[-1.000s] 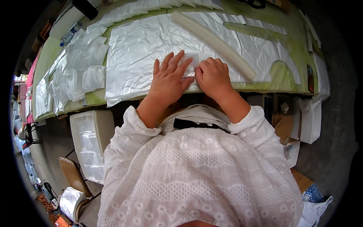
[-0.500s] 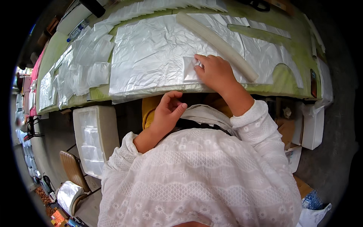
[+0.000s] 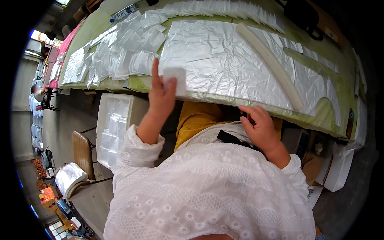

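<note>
My left hand (image 3: 162,92) is raised at the table's near edge, its index finger pointing up. A small square plastic packet (image 3: 176,80), white and blurred by motion, is pinched under its thumb. To the left of that hand lies a loose pile of similar clear plastic packets (image 3: 124,52). My right hand (image 3: 260,125) hovers over my lap, just below the table edge, fingers loosely curled and thumb apart, with nothing seen in it. A wide crinkled plastic sheet (image 3: 212,56) covers the middle of the table.
A long pale tube (image 3: 272,60) lies slantwise on the sheet. Along the far side runs a row of overlapping packets (image 3: 216,9). A white foam box (image 3: 105,140) holding packets stands below the table at left, near a brown chair (image 3: 83,154). A bottle (image 3: 124,13) lies at the far left.
The small packet, earlier lying flat on the sheet under my right hand, is now in my raised left hand. My right hand has drawn back off the table. The view has turned leftward.
</note>
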### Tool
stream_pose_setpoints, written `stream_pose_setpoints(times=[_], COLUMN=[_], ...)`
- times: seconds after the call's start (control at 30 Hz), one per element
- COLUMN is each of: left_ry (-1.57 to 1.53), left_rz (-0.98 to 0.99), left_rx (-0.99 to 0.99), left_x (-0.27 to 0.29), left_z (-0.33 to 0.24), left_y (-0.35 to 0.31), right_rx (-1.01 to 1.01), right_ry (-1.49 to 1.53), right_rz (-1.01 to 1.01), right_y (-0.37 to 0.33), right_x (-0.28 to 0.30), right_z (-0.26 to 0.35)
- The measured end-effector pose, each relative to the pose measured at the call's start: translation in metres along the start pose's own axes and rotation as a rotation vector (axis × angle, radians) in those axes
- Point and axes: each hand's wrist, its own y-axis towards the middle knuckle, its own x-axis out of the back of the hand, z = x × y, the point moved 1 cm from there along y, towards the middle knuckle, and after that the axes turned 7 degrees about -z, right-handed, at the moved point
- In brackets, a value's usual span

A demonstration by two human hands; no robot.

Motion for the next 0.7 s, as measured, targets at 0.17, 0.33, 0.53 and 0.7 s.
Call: stream_pose_setpoints(times=[0.17,0.33,0.53,0.7], left_ry=[0.735,1.132,1.128,1.134], left_rz=[-0.072,-0.19,0.074,0.092], left_rx=[-0.03,-0.37,-0.444,-0.434], left_x=[0.06,0.071,0.059,0.075], left_z=[0.019,0.042,0.064,0.07], left_y=[0.093,0.111,0.097,0.114], right_rx=[0.036,0.039,0.086,0.138], right_ry=[0.033,0.04,0.024,-0.006], right_rz=[0.042,0.067,0.044,-0.07], right_y=[0.001,0.003,0.0,0.004], right_x=[-0.016,-0.021,-0.015,0.003], right_z=[-0.005,-0.003,-0.005,-0.001])
